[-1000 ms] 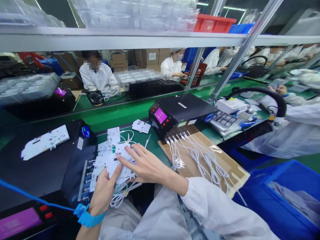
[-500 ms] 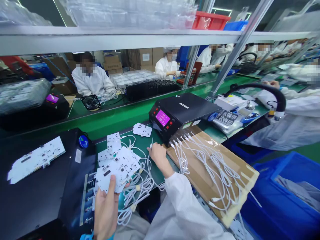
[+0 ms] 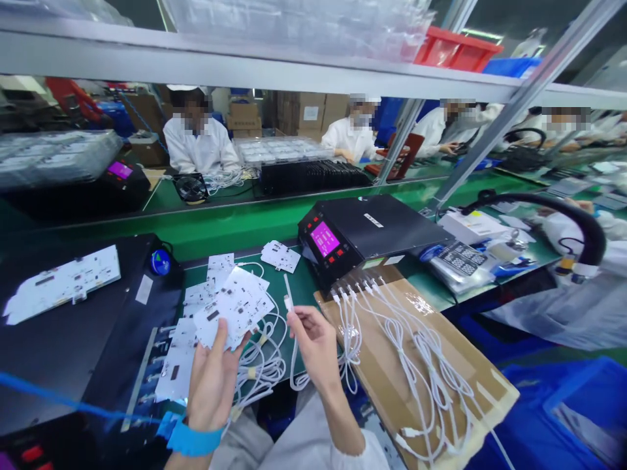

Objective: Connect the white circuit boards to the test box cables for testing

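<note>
My left hand (image 3: 213,375), a blue strap at its wrist, grips a white circuit board (image 3: 238,303), thumb on its face. I cannot make out whether a second board lies beneath it. In my right hand (image 3: 317,343), fingers pinch the plug end of a white cable (image 3: 288,302); the plug points up and away, to the right of the held board. More white boards lie under and around the left hand, one near its wrist (image 3: 175,365). Looped white cables (image 3: 255,365) hang between the hands. Another board (image 3: 280,256) rests on the green bench beyond them.
A black tester (image 3: 392,222) with a lit purple screen stands ahead, its white cables (image 3: 416,339) spread over a cardboard sheet (image 3: 382,385). On the left, a black box (image 3: 63,339) carries a board (image 3: 63,281). A metal shelf (image 3: 269,75) crosses overhead. Co-workers sit opposite and at right.
My right hand has come nearer and lifted the cable end, with the plug now showing above the fingers. The left hand still holds the board. My view has shifted slightly.
</note>
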### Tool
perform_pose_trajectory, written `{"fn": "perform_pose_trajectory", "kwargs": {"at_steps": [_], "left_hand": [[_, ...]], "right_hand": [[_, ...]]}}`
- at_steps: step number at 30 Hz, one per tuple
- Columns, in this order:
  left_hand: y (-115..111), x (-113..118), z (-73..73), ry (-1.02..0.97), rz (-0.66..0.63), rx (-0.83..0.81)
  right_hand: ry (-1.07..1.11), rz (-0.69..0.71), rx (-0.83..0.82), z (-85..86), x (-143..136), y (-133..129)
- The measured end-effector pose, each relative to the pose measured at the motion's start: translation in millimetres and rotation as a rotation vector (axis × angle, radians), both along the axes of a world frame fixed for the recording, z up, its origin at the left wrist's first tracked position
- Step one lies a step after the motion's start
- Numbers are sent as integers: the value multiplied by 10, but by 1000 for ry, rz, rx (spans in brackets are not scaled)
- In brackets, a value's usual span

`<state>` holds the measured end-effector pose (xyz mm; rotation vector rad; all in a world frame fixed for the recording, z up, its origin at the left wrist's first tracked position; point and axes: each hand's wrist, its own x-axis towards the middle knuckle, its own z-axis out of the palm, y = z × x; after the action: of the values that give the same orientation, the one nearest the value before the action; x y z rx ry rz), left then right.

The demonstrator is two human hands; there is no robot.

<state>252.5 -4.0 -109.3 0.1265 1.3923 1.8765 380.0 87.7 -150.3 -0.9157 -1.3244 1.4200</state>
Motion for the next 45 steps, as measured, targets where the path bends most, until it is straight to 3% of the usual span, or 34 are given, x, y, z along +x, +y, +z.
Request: {"fn": "perform_pose_trajectory", "kwargs": {"at_steps": [4,10,24,27,34,45], "left_hand": [[138,103,82,-56,81,78],[222,162,72,-35,59,146],[264,183,-64,90,30,157],[249,192,-58,101,23,159],[238,188,-48,113,40,169],[209,165,27,287,7,137]], "right_hand": [[-8,-60,19,-133,-14,-304],[89,-59,-13,-311,-81,-404],[187,-101,64,-292,-102,-390],[203,-160,85,-299,-104,-386],[166,-113,139,-301,-90,-400],[27,-81,243,-285,-12,-367]]}}
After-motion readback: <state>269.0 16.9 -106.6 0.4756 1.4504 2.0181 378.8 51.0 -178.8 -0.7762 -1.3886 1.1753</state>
